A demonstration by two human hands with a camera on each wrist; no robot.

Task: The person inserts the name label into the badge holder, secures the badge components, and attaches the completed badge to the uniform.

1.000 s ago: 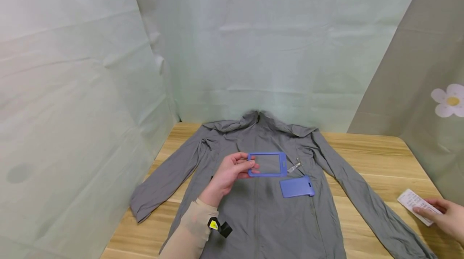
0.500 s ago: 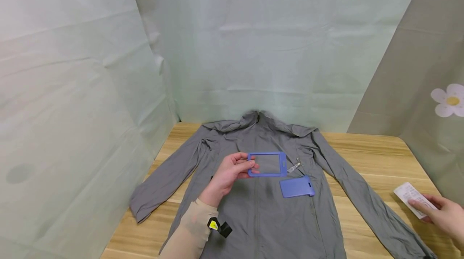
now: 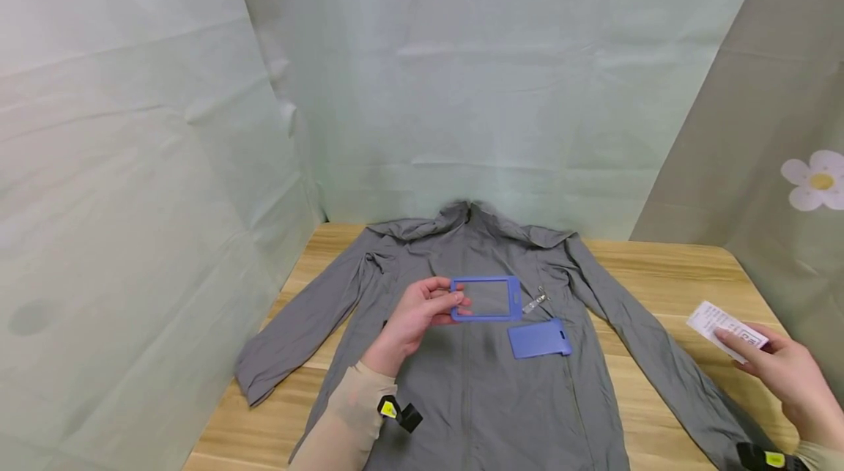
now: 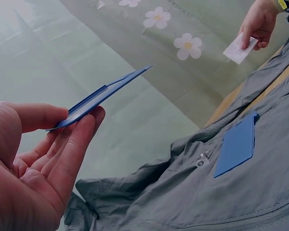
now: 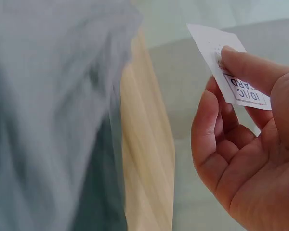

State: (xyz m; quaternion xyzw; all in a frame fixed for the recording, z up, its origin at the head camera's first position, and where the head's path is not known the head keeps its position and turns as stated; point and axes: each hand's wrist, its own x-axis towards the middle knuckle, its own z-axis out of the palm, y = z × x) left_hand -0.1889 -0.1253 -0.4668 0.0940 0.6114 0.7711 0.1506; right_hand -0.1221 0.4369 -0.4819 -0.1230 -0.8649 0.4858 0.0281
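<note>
My left hand (image 3: 420, 315) pinches the left end of a blue badge holder frame (image 3: 515, 298) between thumb and fingers, held above the jacket. In the left wrist view the frame (image 4: 108, 94) appears nearly edge-on. Over at the right, my right hand (image 3: 785, 365) grips a white printed card (image 3: 712, 321) with the thumb across its face; the right wrist view shows "ID/IC CARD" lettering on the card (image 5: 216, 45). A flat blue badge holder back (image 3: 539, 339) lies on the grey jacket (image 3: 435, 383), close to a small clear strap with a metal clip (image 3: 537, 301).
The jacket is spread over a wooden table (image 3: 672, 266), sleeves out to both sides. Pale cloth (image 3: 494, 90) hangs behind and at the left. A darker cloth with a white flower (image 3: 817, 180) hangs at the right.
My right hand has lifted the white card off the right side of the table and brought it left and upward. My left hand and the blue frame have stayed in place.
</note>
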